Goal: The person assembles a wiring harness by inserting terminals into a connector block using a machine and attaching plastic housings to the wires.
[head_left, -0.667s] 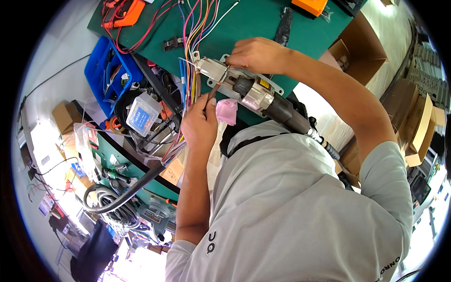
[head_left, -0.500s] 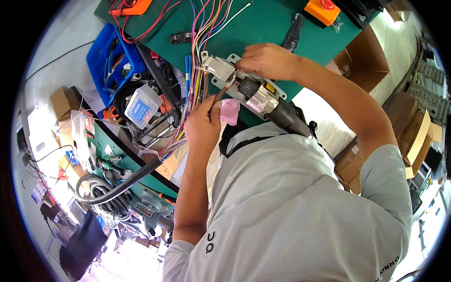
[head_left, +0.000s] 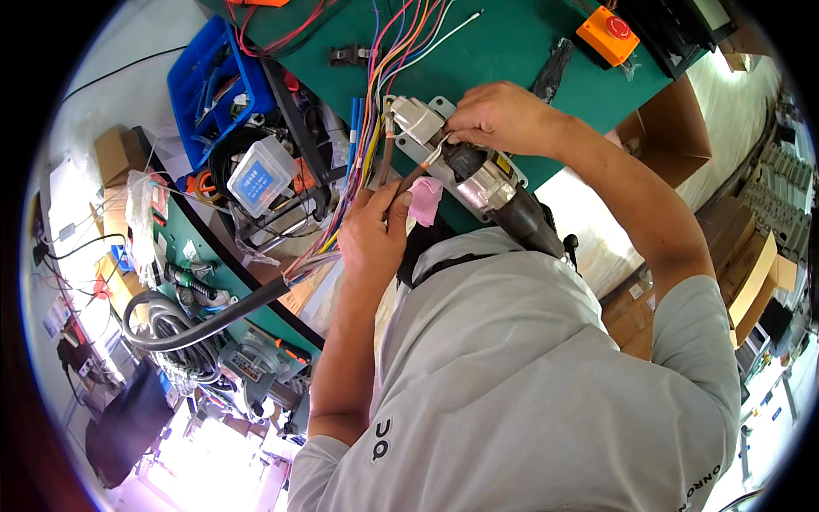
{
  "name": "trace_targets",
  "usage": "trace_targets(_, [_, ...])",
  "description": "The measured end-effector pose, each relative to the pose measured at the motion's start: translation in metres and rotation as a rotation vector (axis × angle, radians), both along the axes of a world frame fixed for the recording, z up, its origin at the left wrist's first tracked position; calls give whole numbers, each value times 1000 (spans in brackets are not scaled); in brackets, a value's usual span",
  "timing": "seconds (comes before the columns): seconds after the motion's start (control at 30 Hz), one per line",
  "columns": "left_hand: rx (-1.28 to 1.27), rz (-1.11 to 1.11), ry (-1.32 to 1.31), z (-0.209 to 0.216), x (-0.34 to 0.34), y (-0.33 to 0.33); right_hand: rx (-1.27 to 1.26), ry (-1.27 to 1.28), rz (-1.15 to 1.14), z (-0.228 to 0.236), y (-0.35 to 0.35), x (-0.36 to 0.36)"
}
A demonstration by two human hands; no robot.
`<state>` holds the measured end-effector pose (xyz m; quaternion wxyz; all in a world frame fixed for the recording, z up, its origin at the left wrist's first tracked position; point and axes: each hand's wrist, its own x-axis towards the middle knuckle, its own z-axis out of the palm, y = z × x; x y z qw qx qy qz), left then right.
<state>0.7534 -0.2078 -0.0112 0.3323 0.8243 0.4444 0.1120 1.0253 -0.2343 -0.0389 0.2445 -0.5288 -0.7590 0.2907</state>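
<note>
My left hand [head_left: 373, 235] is closed around a thick brown wire [head_left: 415, 177] that ends in a silvery metal terminal [head_left: 436, 154]. A crumpled pink piece of paper or cloth [head_left: 426, 201] sits beside its thumb. Fingers of my right hand [head_left: 505, 119] are pinched close to the terminal's tip; whatever they hold is hidden. Both hands work at a metal connector housing [head_left: 418, 122] on a flanged plate, joined by a silver and black cylindrical connector [head_left: 486, 185]. Loose coloured wires [head_left: 375, 111] run past its left side from a thick black cable [head_left: 230, 316].
Beneath the housing lies a green table [head_left: 503, 43]. On it are an orange box with a red button [head_left: 607, 36], a black wrapped item [head_left: 554, 71] and a small dark clamp [head_left: 349, 55]. A blue bin [head_left: 183, 94] and clear plastic case [head_left: 258, 181] stand left; a cardboard box [head_left: 674, 136] right.
The view has shifted a little, so the table and housing appear farther right. My right fingers have moved slightly nearer the terminal. The left hand keeps its grip on the brown wire.
</note>
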Motion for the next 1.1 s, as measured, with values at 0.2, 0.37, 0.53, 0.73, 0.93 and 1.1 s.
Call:
trace_targets(0.2, [1,20,-2,5,-1,-3,-294,35,-3,25,7,-2])
trace_targets(0.37, [-37,35,-52,10,-10,-5,-131,51,-48,38,-3,-14])
trace_targets(0.53, [-117,79,-145,25,-30,-5,24,108,-81,55,-4,-35])
trace_targets(0.73, [-109,134,-246,37,-38,2,132,247,-172,74,13,-62])
trace_targets(0.93, [-38,122,-299,37,-45,9,18,400,-273,91,12,-77])
trace_targets(1.1, [-48,199,-344,22,-42,15,-7,437,-551,94,-6,-61])
